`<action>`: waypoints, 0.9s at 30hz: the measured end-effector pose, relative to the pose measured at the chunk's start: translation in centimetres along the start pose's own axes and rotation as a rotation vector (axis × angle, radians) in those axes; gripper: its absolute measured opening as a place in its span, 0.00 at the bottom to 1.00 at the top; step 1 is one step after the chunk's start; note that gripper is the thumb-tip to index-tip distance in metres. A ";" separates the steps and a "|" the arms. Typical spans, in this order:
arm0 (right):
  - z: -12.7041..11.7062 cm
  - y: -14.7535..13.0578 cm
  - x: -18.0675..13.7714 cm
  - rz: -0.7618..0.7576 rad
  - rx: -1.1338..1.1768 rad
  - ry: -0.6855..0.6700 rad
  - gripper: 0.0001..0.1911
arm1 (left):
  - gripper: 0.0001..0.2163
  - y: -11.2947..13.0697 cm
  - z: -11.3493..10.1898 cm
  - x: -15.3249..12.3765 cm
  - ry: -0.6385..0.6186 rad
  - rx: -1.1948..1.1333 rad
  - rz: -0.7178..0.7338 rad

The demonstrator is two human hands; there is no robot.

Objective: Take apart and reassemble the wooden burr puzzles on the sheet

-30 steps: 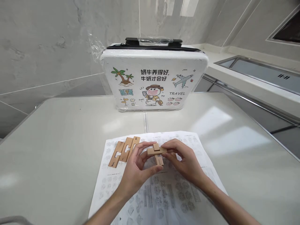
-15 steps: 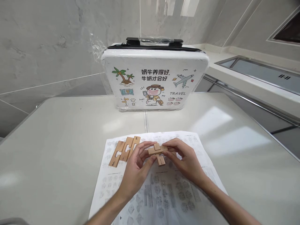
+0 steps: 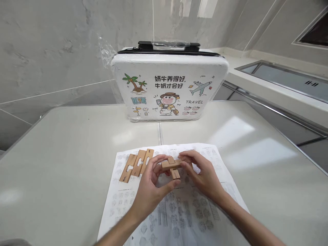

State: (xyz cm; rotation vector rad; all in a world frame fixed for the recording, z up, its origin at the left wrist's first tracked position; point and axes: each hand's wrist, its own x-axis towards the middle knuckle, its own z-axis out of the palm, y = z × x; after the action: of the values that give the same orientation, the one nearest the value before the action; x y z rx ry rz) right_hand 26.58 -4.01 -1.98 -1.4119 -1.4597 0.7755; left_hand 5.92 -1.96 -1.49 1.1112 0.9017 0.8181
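Observation:
Interlocked wooden puzzle pieces (image 3: 167, 166) sit between my two hands above a printed sheet. One bar runs crosswise, and another pokes out toward me beneath it. My left hand (image 3: 151, 179) curls round the left side, its thumb reaching under the near end of the lower piece. My right hand (image 3: 201, 171) pinches the right end of the crosswise bar between thumb and fingers. Left of my hands, several notched wooden pieces (image 3: 128, 169) with handwritten numbers lie side by side on the sheet. Fingers hide part of the joint.
The printed instruction sheet (image 3: 120, 212) with small diagrams lies on a pale table (image 3: 64, 164). Behind it stands a white case (image 3: 169, 68) with cartoon pictures, wrapped in clear plastic, against a grey wall. A counter (image 3: 271, 92) runs along the right.
My left thumb has shifted right, under the lower piece's near end. That lower piece has tilted, and its end face shows more. My right thumb has moved slightly on the crosswise bar.

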 end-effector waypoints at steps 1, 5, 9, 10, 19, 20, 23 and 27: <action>-0.1 -0.1 0.1 0.010 -0.048 0.044 0.11 | 0.32 0.0 0.0 0.0 0.007 0.001 0.007; -0.4 -0.2 0.4 0.034 -0.263 0.203 0.11 | 0.31 0.1 0.2 0.1 0.024 0.020 0.027; -0.5 0.3 0.5 0.128 -0.403 0.194 0.13 | 0.29 0.2 0.2 0.2 0.033 0.028 0.037; -0.5 0.5 0.5 0.165 -0.425 0.169 0.14 | 0.29 0.2 0.2 0.2 0.037 0.030 0.039; -0.7 -0.1 0.7 0.304 -0.374 -0.025 0.15 | 0.29 0.0 0.2 0.3 0.060 0.045 0.062; -0.8 -0.3 0.7 0.303 -0.283 -0.024 0.16 | 0.29 0.0 0.2 0.2 0.063 0.040 0.066; -1.2 -0.7 0.9 0.355 0.052 -0.084 0.21 | 0.29 0.0 0.2 0.2 0.073 0.023 0.088; -1.7 -0.8 1.1 0.562 0.510 -0.221 0.25 | 0.29 -0.1 0.2 0.2 0.106 0.011 0.111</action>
State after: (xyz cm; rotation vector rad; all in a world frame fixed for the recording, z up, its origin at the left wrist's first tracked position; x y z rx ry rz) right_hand 27.91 -3.30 -0.44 -1.3613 -0.9091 1.5737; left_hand 6.17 -1.89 -1.64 1.1440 0.9393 0.9717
